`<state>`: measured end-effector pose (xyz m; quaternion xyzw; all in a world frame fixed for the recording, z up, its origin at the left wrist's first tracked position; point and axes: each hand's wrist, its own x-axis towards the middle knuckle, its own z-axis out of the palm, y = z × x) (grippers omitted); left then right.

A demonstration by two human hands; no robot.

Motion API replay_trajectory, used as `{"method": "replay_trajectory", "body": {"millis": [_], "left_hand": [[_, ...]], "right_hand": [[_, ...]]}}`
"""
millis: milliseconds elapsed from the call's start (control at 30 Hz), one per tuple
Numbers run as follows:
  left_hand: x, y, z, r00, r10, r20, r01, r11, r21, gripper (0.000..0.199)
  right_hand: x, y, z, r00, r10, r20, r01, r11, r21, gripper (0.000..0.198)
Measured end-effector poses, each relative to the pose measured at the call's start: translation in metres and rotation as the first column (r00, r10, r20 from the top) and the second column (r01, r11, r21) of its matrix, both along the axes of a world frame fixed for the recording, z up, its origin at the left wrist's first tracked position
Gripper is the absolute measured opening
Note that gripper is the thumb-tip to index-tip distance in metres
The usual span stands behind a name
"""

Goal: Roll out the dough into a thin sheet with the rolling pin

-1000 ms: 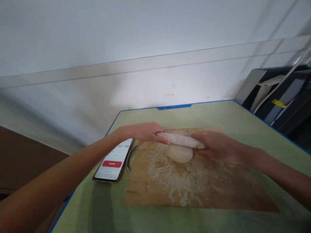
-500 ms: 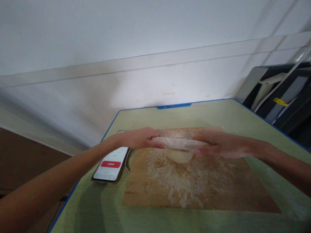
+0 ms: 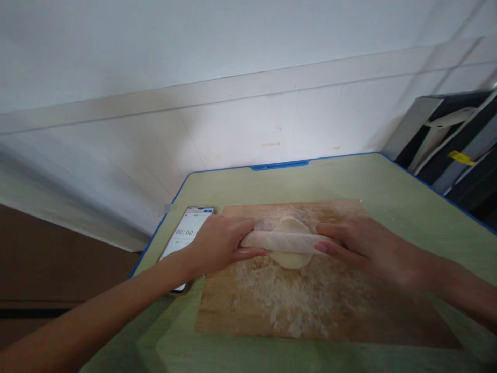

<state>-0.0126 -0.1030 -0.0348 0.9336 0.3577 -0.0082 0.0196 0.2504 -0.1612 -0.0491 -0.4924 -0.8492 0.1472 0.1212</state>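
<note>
"What lay at the left of your table (image 3: 310,178)?"

"A phone (image 3: 179,230), partly hidden behind your left hand (image 3: 223,242), whose fingers gripped one end of the rolling pin (image 3: 285,242)."

"And mid-table?"

"Your board (image 3: 225,313) bore scattered flour (image 3: 298,303) and the dough (image 3: 291,260), under the rolling pin."

"Your right hand (image 3: 365,246)?"

"Its fingers were wrapped round the other end."

"What differed from a moment earlier?"

"The rolling pin had come nearer you, baring dough beyond it."

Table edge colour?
Blue along the table edge, clearest in the head view.
</note>
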Motion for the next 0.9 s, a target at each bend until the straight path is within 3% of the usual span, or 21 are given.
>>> {"method": "replay_trajectory", "body": {"millis": [100,167,333,533,733,900], "left_hand": [[-0.002,-0.008,-0.004,0.997,-0.01,-0.077,0.019,0.994,0.112,0.05],[-0.003,-0.013,-0.005,0.995,-0.033,-0.092,0.048,0.985,0.164,0.048],[-0.003,-0.031,-0.012,0.998,-0.043,-0.046,0.056,0.943,0.328,0.044],[-0.005,-0.046,-0.017,0.997,-0.07,-0.012,0.07,0.927,0.369,0.04],[-0.005,-0.055,-0.017,0.996,-0.085,-0.013,0.084,0.93,0.358,0.041],[-0.005,-0.066,-0.019,0.999,-0.027,-0.044,0.039,0.956,0.29,0.039]], "right_hand": [[-0.001,-0.007,-0.01,0.985,-0.057,0.161,0.049,0.998,0.049,0.05],[-0.001,-0.011,-0.019,0.977,-0.088,0.192,0.051,0.98,0.191,0.049],[-0.003,-0.019,-0.029,0.97,-0.099,0.223,-0.019,0.881,0.472,0.051],[-0.007,-0.028,-0.029,0.971,-0.101,0.216,-0.031,0.844,0.535,0.049],[-0.01,-0.037,-0.03,0.973,-0.092,0.212,-0.031,0.857,0.514,0.043],[-0.012,-0.04,-0.031,0.97,-0.088,0.225,-0.061,0.811,0.582,0.047]]}}
